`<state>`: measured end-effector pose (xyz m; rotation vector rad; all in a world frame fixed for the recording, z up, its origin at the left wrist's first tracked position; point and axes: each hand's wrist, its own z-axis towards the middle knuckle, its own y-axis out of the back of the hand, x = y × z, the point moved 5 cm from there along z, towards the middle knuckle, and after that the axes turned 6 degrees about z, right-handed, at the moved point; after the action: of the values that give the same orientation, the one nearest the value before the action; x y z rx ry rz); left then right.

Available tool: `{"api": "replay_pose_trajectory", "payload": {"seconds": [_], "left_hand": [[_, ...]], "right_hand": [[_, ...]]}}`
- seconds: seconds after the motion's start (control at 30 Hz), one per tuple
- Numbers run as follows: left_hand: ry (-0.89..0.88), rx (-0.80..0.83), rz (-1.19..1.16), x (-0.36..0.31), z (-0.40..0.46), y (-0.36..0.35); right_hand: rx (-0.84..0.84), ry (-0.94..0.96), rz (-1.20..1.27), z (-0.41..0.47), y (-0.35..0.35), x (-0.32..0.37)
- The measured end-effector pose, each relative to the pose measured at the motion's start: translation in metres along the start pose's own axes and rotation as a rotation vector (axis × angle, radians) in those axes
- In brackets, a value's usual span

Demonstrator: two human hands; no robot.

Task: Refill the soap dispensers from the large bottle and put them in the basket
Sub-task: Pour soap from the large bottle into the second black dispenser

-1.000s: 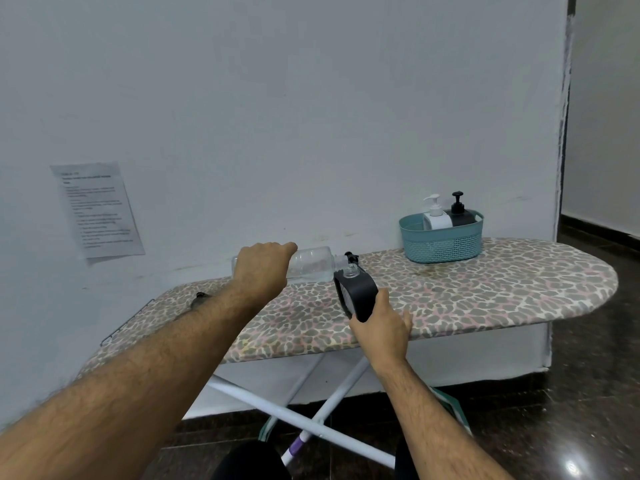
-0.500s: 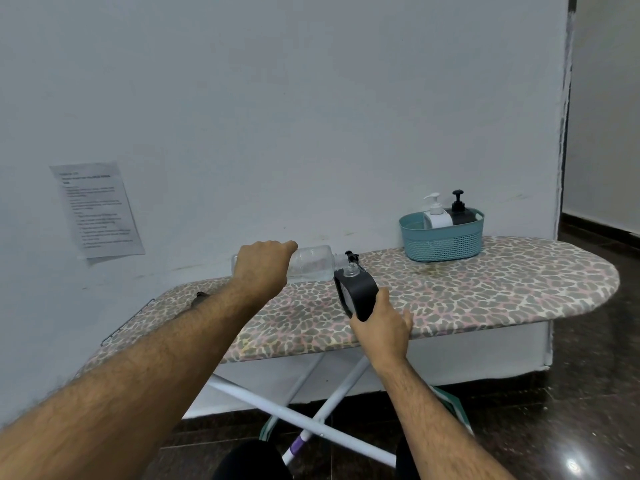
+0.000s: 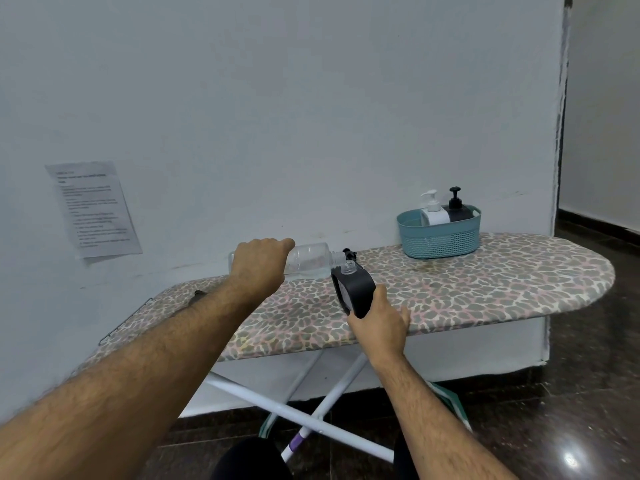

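Leopard-print board (image 3: 485,282) — left hand (image 3: 258,263) grips clear ribbed bottle (image 3: 311,259), right hand (image 3: 377,323) grips matte dispenser (image 3: 356,289).

A long ironing board (image 3: 485,285) with a grey, pink and cream leopard-print fabric cover stands on crossed white metal legs (image 3: 304,420) against the wall. A teal perforated plastic basket (image 3: 439,237) sits on its far right part. A small black pump head (image 3: 349,253) lies on the cover near the middle.

Clear glossy plastic bottle (image 3: 310,259); matt black dispenser (image 3: 355,289); patterned cloth ironing board (image 3: 485,282); perforated plastic basket (image 3: 438,239).
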<state>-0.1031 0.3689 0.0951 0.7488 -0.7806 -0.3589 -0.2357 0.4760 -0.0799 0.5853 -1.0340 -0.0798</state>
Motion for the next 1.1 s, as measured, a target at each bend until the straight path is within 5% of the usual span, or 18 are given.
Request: {"api": "replay_pose_trajectory", "payload": {"seconds": [1.1], "left_hand": [[-0.012, -0.019, 0.005, -0.0013, 0.0009, -0.0022]], "right_hand": [[0.011, -0.011, -0.022, -0.0008, -0.0008, -0.0003]]}}
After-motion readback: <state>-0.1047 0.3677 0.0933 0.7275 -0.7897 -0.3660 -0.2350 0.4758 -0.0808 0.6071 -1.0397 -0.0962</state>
